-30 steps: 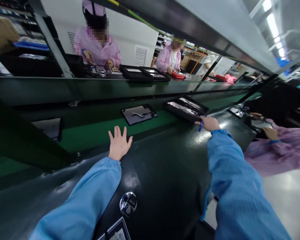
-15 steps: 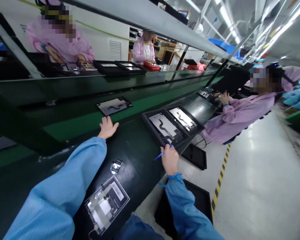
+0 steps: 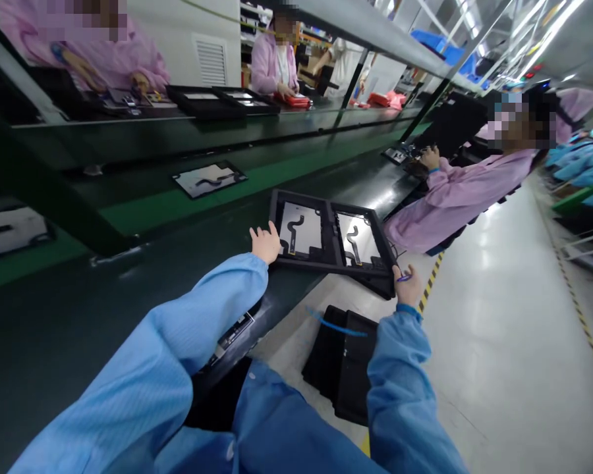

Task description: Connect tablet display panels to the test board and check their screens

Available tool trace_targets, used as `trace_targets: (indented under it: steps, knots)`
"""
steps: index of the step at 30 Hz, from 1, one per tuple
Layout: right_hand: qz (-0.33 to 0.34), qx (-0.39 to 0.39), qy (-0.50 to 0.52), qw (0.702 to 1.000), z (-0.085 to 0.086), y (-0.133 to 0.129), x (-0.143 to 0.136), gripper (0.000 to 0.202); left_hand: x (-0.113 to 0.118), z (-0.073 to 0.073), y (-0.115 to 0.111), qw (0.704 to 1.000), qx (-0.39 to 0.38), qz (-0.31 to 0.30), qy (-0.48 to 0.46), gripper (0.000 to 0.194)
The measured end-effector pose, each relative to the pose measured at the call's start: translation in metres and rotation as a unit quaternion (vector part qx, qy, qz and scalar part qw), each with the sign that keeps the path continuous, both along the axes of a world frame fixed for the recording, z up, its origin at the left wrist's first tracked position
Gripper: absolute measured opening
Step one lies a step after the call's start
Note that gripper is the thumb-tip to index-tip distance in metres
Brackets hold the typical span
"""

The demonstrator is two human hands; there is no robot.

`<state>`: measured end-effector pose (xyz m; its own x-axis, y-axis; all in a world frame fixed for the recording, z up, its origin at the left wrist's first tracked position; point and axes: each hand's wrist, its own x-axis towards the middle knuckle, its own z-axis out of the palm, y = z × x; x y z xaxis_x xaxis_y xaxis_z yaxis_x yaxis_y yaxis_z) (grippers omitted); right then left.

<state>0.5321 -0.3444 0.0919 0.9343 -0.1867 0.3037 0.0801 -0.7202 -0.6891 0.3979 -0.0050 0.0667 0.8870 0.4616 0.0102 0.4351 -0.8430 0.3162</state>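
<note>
A black two-compartment tray [image 3: 330, 230] sits at the bench edge, part of it jutting out over the floor. Each compartment holds a silvery panel [image 3: 302, 230] with a dark curved cable. My left hand [image 3: 267, 243] is at the tray's left side, fingers spread, its thumb side against the rim. At the right corner, my right hand [image 3: 408, 284] grips the tray and also has a blue pen [image 3: 404, 278] across its fingers. Under my left sleeve, a dark labelled device [image 3: 234, 332] is mostly hidden.
Another panel [image 3: 210, 179] lies on the green belt [image 3: 153, 205]. Black trays [image 3: 358, 368] are stacked on the floor below the bench. A person in a pink coat [image 3: 467, 191] sits at the right; others work across the line. A slanted post [image 3: 54, 178] stands at left.
Both hands have moved right to the tray, which has turned and shifted toward the bench edge. My left hand has left the area by the belt panel. The view has shifted too.
</note>
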Motion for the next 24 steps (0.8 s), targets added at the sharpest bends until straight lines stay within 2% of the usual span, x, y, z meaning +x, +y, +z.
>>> trace_targets:
  steps: [2, 4, 7, 9, 12, 14, 16, 18, 20, 24]
  knots:
    - [0.034, 0.034, 0.024, 0.999, -0.009, -0.003, 0.003, 0.060, -0.001, 0.002, 0.011, 0.999, 0.017, 0.017, -0.023, 0.059]
    - [0.073, 0.066, 0.028, 0.995, -0.023, 0.004, -0.010, 0.063, -0.003, 0.008, 0.028, 0.997, 0.031, 0.042, -0.049, 0.050]
    - [0.126, 0.104, 0.018, 0.986, -0.051, 0.026, -0.050, 0.067, -0.011, 0.021, 0.052, 0.991, 0.047, 0.073, -0.097, 0.045]
    - [0.151, 0.128, 0.025, 0.980, -0.068, 0.045, -0.084, 0.071, -0.018, 0.031, 0.054, 0.989, 0.053, 0.061, -0.120, 0.044]
    - [0.143, 0.164, 0.047, 0.975, -0.081, 0.074, -0.133, 0.077, -0.029, 0.038, 0.027, 0.993, 0.042, -0.021, -0.107, 0.033]
    - [0.123, 0.192, 0.063, 0.972, -0.082, 0.088, -0.159, 0.078, -0.035, 0.036, -0.003, 0.994, 0.023, -0.082, -0.071, 0.029]
    - [0.117, 0.214, 0.078, 0.967, -0.080, 0.098, -0.178, 0.079, -0.041, 0.032, -0.031, 0.993, 0.006, -0.108, -0.035, 0.027]
    - [0.126, 0.222, 0.087, 0.963, -0.076, 0.103, -0.190, 0.079, -0.045, 0.028, -0.051, 0.995, -0.005, -0.101, -0.008, 0.039]
    - [0.136, 0.221, 0.095, 0.961, -0.074, 0.104, -0.196, 0.080, -0.046, 0.026, -0.059, 0.997, -0.020, -0.079, 0.007, 0.053]
    - [0.147, 0.213, 0.099, 0.961, -0.073, 0.102, -0.194, 0.081, -0.033, 0.029, -0.046, 0.997, -0.075, -0.021, 0.026, 0.044]
